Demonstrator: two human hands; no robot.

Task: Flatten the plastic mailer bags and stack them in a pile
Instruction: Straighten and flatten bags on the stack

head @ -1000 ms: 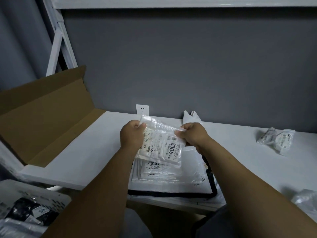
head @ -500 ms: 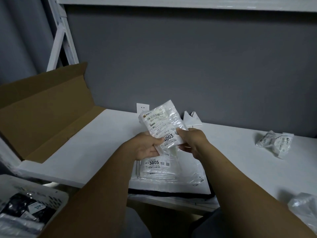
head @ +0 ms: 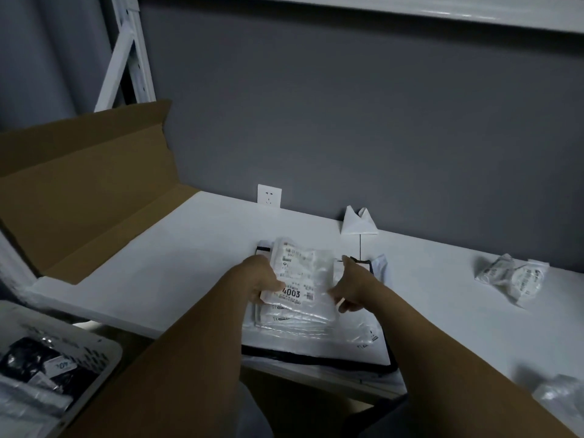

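Our left hand point(head: 262, 279) pinches the left edge of the clear mailer bag point(head: 301, 278), thumb on top near the "4003" label, fingers under it so we can't see them; our right hand point(head: 354, 287) sits at the bag's right edge with fingers loosely spread, touching or just beside the plastic, hard to tell which, not clamped on it. The bag lies on top of the pile point(head: 294, 314) of similar clear bags, roughly squared to them, top end a bit further back. The pile rests on a bigger white mailer with a black border point(head: 316, 346), which hangs slightly over the front lip of the white table point(head: 189, 263). We judge the step as placing and pressing: bag is down, not yet smoothed, surface looks crinkly. Next move likely calls for letting go on the left, flat palms sweeping outward to push air out, edges lined up with the pile below. Then fetch another: two crumpled bags point(head: 512, 276) sit well apart on the right, one more at the near right corner point(head: 559, 396). An open cardboard box point(head: 79, 191) stands left, a basket point(head: 47, 368) of dark packets lower left.
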